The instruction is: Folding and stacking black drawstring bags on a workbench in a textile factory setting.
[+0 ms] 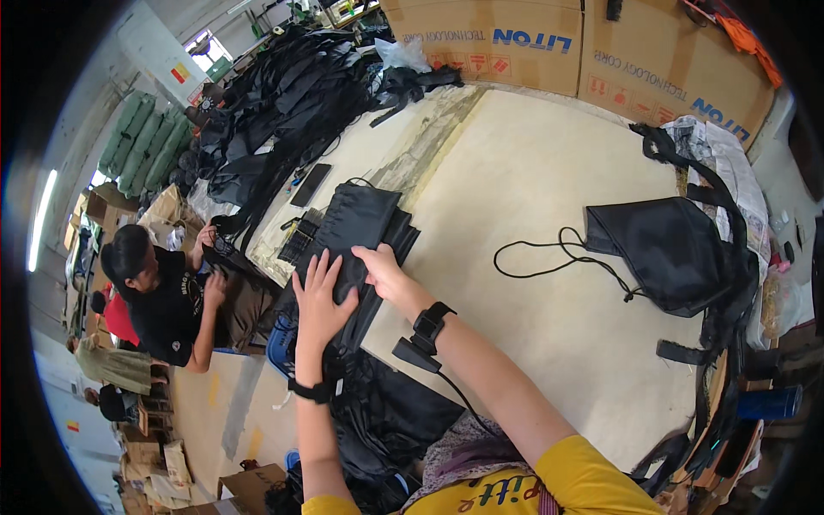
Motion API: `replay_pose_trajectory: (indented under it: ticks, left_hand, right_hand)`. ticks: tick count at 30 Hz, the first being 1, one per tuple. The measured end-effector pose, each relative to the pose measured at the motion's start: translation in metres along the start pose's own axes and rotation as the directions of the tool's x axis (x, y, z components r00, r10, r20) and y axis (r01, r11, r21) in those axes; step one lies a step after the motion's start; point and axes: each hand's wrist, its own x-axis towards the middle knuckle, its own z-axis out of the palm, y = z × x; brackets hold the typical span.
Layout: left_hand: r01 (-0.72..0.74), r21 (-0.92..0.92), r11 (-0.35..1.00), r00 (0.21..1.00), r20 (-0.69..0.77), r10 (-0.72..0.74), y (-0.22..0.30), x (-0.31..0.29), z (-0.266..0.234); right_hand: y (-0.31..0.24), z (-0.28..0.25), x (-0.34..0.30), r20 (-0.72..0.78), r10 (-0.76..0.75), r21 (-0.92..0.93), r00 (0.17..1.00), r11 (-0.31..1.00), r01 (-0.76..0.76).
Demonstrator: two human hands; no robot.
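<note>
The left hand (320,302) is lying with fingers (322,269) spread open on the black bags (359,213) stacked beneath it, the right hand (389,276) is resting half-curled just beside those fingers, whether pinching I cannot tell, and light, even pressure is probably suiting this flattening best.

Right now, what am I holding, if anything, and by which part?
Your left hand lies spread on the top black pouch, not holding it. Your right hand touches its near right edge; whether it pinches cannot be told.
</note>
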Motion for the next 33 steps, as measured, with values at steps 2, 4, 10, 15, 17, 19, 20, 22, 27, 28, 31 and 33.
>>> replay_pose_trajectory:
  ticks: [2,4,10,15,17,19,20,22,27,28,31,33]
  left_hand:
    - [0.03,0.072,0.997,0.996,0.081,-0.036,-0.003,-0.023,-0.003]
    - [0.063,0.112,0.992,0.989,0.126,-0.077,-0.016,-0.041,0.005]
    - [0.153,0.13,0.98,0.979,0.116,-0.168,0.009,-0.03,-0.002]
    - [0.156,0.09,0.984,0.979,0.118,-0.166,0.001,-0.032,0.005]
    - [0.059,0.109,0.992,0.993,0.093,-0.069,-0.002,-0.028,0.007]
    - [0.064,0.099,0.993,0.991,0.11,-0.075,-0.007,-0.031,0.01]
    - [0.079,0.11,0.991,0.988,0.121,-0.092,-0.011,-0.035,0.004]
    - [0.108,0.09,0.99,0.981,0.152,-0.121,-0.019,-0.04,0.0]
    - [0.053,0.141,0.989,0.999,-0.019,-0.051,-0.021,-0.036,-0.012]
    - [0.037,0.156,0.987,0.995,-0.097,-0.022,-0.006,-0.033,-0.018]
    - [0.007,0.069,0.998,0.975,-0.221,0.008,0.025,-0.036,-0.028]
    - [-0.076,-0.034,0.997,0.974,-0.215,0.067,0.05,-0.042,-0.032]
  right_hand:
    - [-0.003,0.01,-0.007,-0.004,0.021,-0.093,1.0,0.995,-0.021]
    - [-0.002,0.021,-0.015,-0.017,0.021,-0.137,1.0,0.99,-0.023]
    - [-0.004,0.022,-0.029,-0.041,-0.04,-0.238,0.998,0.971,0.029]
    - [-0.016,0.005,-0.041,-0.067,-0.164,-0.195,0.984,0.97,0.148]
    - [-0.028,-0.02,-0.045,-0.076,-0.356,-0.313,0.931,0.896,0.317]
    - [-0.044,-0.054,-0.066,0.074,-0.469,-0.385,0.88,0.801,0.459]
    - [-0.057,-0.069,-0.083,0.148,-0.492,-0.554,0.858,0.677,0.484]
    - [-0.088,-0.114,-0.127,0.271,-0.527,-0.798,0.805,0.345,0.494]
    - [-0.175,-0.239,-0.269,0.238,-0.684,-0.844,0.689,-0.497,-0.201]
    - [-0.183,-0.271,-0.292,0.23,-0.747,-0.73,0.623,-0.556,-0.397]
    - [-0.208,-0.314,-0.357,0.082,-0.801,-0.435,0.594,-0.565,-0.702]
    - [-0.234,-0.329,-0.374,-0.151,-0.714,-0.465,0.684,-0.559,-0.687]
